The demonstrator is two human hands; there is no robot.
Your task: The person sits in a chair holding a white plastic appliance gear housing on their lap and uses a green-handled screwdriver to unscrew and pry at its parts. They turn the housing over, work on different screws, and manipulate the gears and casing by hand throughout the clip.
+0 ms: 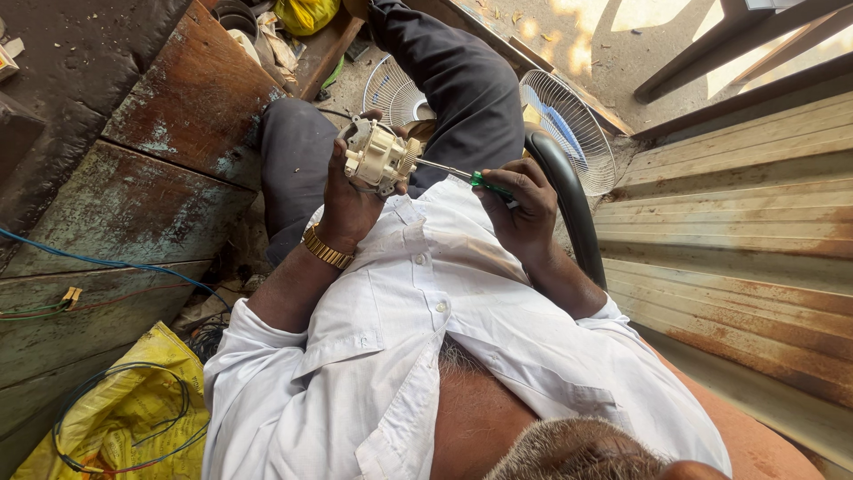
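Motor (380,156) sits gripped in your left hand (348,203), fingers wrapped round it, above your lap; your right hand (522,206) is closed on the green-handled screwdriver (462,175), its tip touching the motor's right side

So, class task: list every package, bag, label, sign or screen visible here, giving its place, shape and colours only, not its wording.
Yellow plastic sack: lower left on the ground, crumpled, with coiled wires lying on it.
Yellow bag: top centre, bunched, bright yellow.
Small carton: far left edge, partly cut off, pale with orange.
No signs or screens show.
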